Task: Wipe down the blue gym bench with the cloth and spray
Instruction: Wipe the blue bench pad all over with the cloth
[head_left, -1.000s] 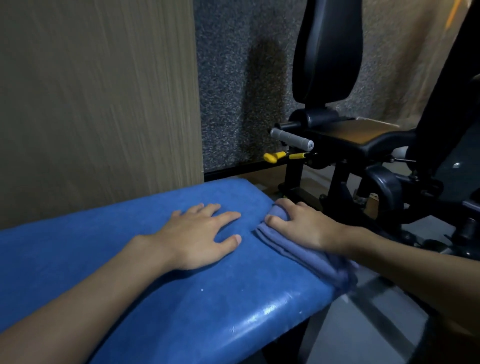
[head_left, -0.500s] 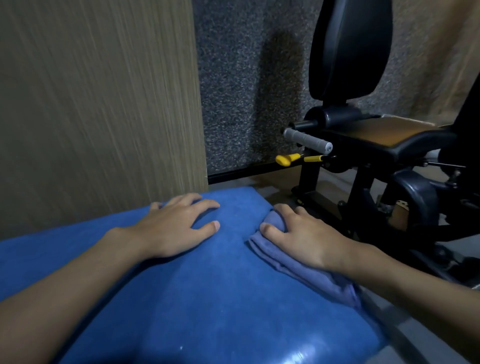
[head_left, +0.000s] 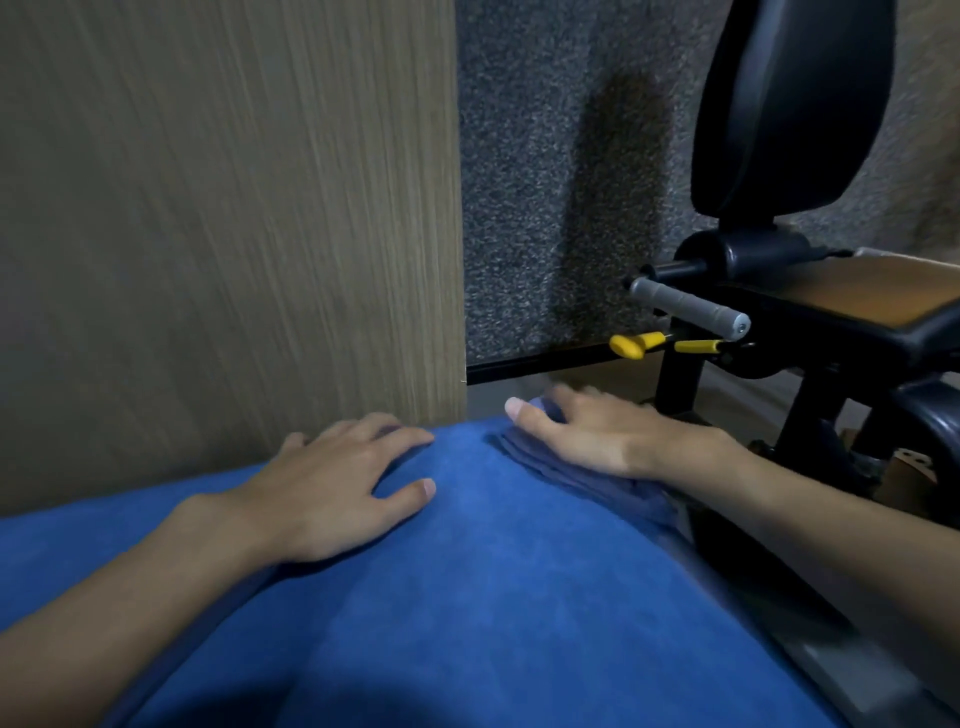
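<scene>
On the matte blue desk, left grip lies released, flat; right grip, released, presses the folded grey-blue cloth

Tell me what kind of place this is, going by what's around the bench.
Most likely a gym or fitness room. The blue padded bench sits beside a black exercise machine with a tall padded backrest, a grey grip handle and a yellow adjustment lever.

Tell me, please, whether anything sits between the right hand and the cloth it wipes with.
Nothing visible does: the right hand presses directly on the cloth, at the far end of the blue bench.
</scene>
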